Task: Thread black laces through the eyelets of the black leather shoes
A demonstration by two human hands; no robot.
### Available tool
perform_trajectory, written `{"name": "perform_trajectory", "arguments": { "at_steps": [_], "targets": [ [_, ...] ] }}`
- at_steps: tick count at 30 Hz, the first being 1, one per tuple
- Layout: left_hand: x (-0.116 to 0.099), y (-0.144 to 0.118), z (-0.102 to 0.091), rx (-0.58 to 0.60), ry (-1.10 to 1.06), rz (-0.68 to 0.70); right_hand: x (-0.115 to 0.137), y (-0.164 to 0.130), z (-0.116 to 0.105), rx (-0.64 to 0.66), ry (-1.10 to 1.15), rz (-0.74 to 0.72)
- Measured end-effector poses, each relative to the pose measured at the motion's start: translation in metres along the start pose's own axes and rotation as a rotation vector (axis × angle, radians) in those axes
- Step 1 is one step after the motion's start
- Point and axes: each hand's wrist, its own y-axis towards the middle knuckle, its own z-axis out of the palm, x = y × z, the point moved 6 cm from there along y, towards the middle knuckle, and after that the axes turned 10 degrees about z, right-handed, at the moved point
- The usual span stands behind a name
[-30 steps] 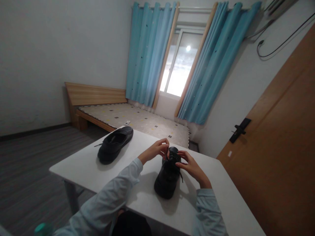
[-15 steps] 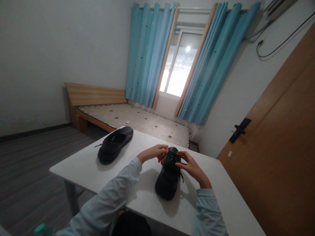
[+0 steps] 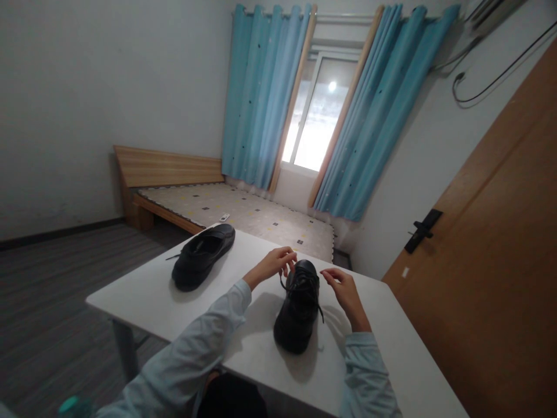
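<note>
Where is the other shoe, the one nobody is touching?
The other shoe lies at the far left corner of the white table, left of the left hand, in front of the bed.

Blue curtains (image 3: 261, 93) frame a bright window (image 3: 319, 113); wooden bed (image 3: 174, 180), grey floor (image 3: 43, 290).

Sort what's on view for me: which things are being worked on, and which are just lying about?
In hand:
near shoe
its lace, pinched by the left hand
right hand, fingers pinched beside the shoe, lace there too thin to see

Lying about:
second shoe on the table
bed
green bottle cap
</note>
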Motion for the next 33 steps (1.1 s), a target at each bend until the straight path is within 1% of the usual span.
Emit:
{"name": "perform_trajectory", "arguments": {
  "at_steps": [3, 5, 7, 12, 16, 23, 28, 33],
  "targets": [
    [0.001, 0.001, -0.010, -0.131, 0.021, 0.000, -0.007, 0.003, -0.001, -0.035, -0.015, 0.006],
    [0.003, 0.002, -0.012, -0.175, 0.052, 0.015, -0.009, 0.004, 0.002, -0.018, -0.012, 0.009],
    [0.005, 0.002, -0.011, -0.163, 0.108, 0.034, -0.010, 0.004, 0.007, 0.012, -0.003, 0.012],
    [0.009, 0.000, 0.002, -0.049, 0.366, 0.074, -0.008, 0.004, 0.015, 0.034, 0.025, 0.015],
    [0.008, -0.001, 0.007, -0.053, 0.491, 0.115, -0.004, 0.003, 0.019, 0.036, 0.058, 0.022],
    [0.012, 0.002, 0.012, -0.093, 0.442, 0.110, -0.003, 0.003, 0.026, 0.033, 0.042, 0.050],
    [0.015, 0.003, 0.014, -0.074, 0.420, 0.080, -0.006, 0.004, 0.030, 0.055, 0.045, 0.035],
    [0.015, 0.001, 0.014, -0.083, 0.453, 0.067, -0.010, 0.003, 0.028, 0.040, 0.067, 0.044]
  ]
}}
